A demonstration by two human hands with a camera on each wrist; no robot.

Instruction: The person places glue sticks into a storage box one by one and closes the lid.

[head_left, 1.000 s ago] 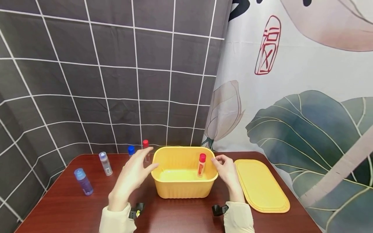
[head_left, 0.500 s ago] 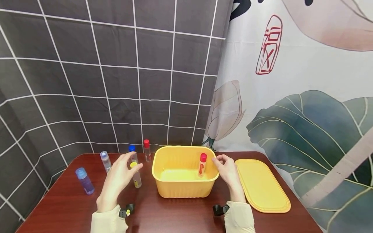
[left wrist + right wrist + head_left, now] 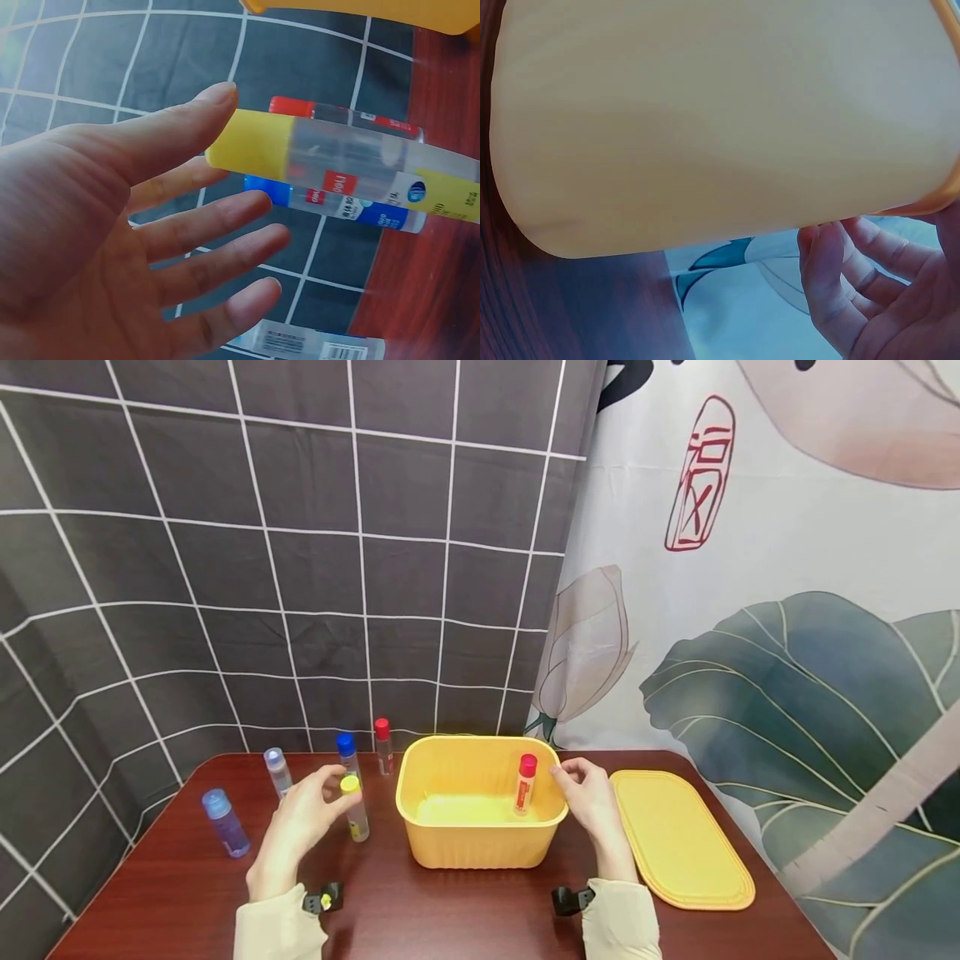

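My left hand [image 3: 296,818] is at a clear glue bottle [image 3: 360,161] with a yellow cap [image 3: 349,785], which stands on the table. The thumb and index finger lie on either side of the cap; whether they press on it I cannot tell. In the left wrist view the other fingers are spread and fairly straight. My right hand [image 3: 595,806] holds the right rim of a yellow plastic box [image 3: 483,847], its fingers bent at the edge. Inside the box stands a red-capped glue bottle [image 3: 524,789].
Behind the left hand stand a blue-capped bottle [image 3: 347,750], another red-capped bottle [image 3: 383,747] and a clear bottle [image 3: 276,768]. Farther left is a purple-blue bottle [image 3: 227,827]. A yellow lid [image 3: 682,839] lies right of the box. A dark grid curtain [image 3: 300,568] hangs behind the table.
My left hand has moved left from beside the box to the yellow-capped glue bottle, which came into sight. My right hand has stayed at the box's rim.
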